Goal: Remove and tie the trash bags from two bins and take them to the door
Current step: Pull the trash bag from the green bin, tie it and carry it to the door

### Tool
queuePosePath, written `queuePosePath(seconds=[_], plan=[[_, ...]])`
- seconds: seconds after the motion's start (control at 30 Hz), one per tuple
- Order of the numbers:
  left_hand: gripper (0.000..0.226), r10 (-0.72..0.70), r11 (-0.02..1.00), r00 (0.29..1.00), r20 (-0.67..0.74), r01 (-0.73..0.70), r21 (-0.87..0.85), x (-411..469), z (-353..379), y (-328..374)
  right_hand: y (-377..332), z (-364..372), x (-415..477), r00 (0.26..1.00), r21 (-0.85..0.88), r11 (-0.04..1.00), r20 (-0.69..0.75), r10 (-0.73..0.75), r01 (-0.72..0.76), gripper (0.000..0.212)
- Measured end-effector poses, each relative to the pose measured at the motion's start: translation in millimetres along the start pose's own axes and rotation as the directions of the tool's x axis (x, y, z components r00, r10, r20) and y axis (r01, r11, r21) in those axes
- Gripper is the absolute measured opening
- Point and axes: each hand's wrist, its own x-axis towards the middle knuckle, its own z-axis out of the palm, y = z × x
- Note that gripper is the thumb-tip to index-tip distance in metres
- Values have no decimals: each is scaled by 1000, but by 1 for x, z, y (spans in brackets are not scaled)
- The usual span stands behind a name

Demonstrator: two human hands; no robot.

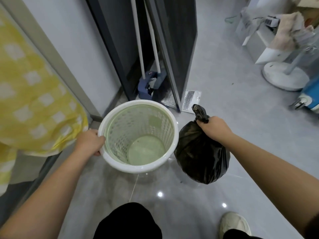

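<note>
A white and pale green mesh bin (138, 135) stands on the grey floor in the middle of the view, with no bag inside it. My left hand (90, 142) grips its white rim on the left side. A full black trash bag (202, 152) hangs just right of the bin, its neck knotted. My right hand (213, 127) is closed around that neck, just below the knot.
A dark cabinet frame (172, 49) stands behind the bin, with white-handled cleaning tools and a blue dustpan (148, 83) beside it. A yellow checked cloth (34, 100) hangs at the left. A white fan base (284, 76) and clutter sit at the right. My shoe (234, 223) is at the bottom right.
</note>
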Motion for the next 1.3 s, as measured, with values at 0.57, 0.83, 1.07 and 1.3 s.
queuePosePath(seconds=[0.57,0.83,1.07,1.3], plan=[[43,-264,961,965,-6,262,-92,47,20,-5,11,23,2,999,16,1000,38,23,-24,36],[53,318,947,928,-196,-299,121,10,25,64,20,19,-1,995,108,991,69,73,-80,39],[71,678,599,699,228,-705,380,-34,109,161,44,11,-1,988,259,954,80,134,-151,35],[66,688,463,707,163,-601,652,-27,135,169,81,16,2,989,464,874,72,126,-145,32]])
